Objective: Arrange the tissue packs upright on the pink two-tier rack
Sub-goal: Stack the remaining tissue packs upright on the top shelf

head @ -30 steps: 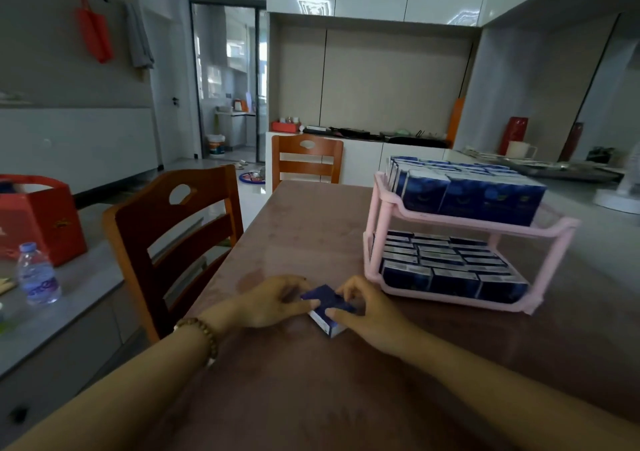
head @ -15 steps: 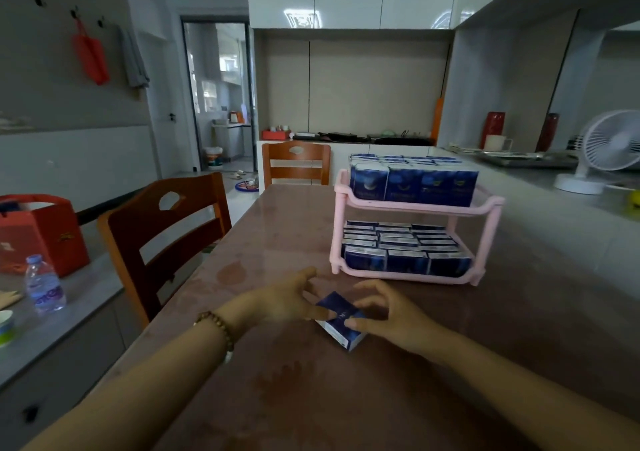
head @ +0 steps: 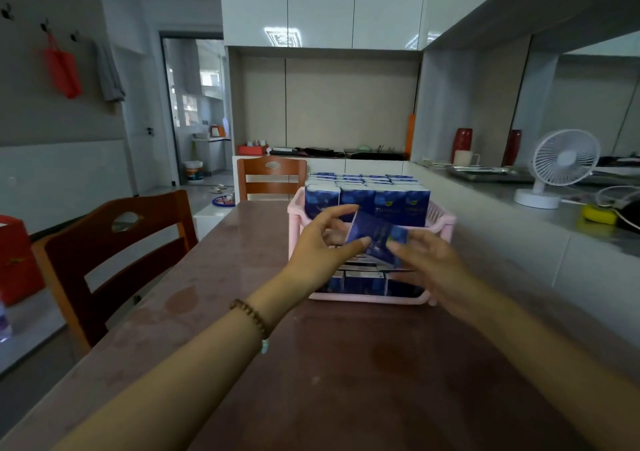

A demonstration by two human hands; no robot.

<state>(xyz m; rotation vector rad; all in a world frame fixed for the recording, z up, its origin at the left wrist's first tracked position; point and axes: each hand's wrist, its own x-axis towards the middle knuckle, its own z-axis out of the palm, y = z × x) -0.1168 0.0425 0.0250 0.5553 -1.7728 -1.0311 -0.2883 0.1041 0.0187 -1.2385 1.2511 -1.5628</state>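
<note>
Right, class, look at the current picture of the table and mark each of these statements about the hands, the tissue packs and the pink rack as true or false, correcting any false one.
1. A blue tissue pack is held between the left hand and the right hand. True.
2. The held pack lies flat on the table. False: it is lifted, in front of the pink rack.
3. The rack's top tier is empty. False: upright packs fill it.
4. A white fan stands on the counter to the right. True.
5. A beaded bracelet is on the right wrist. False: it is on the left.
</note>
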